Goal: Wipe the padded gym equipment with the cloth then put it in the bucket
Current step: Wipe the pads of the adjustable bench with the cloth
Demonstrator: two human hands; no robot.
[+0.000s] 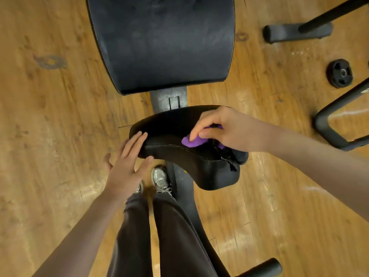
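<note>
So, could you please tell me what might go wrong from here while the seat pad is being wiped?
1. The purple cloth is bunched small under the right hand, so parts of the seat pad could be missed.
2. The pad's torn edge beside the cloth could snag it.
3. No bucket is in view, so the cloth may have to be carried past the weight plate on the floor.

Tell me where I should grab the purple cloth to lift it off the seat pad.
Probably pinch the bunched purple cloth at its exposed left end, coming from above. The right hand already presses it onto the seat pad, and that end sticks out past the fingers, humped enough to pinch.
</note>
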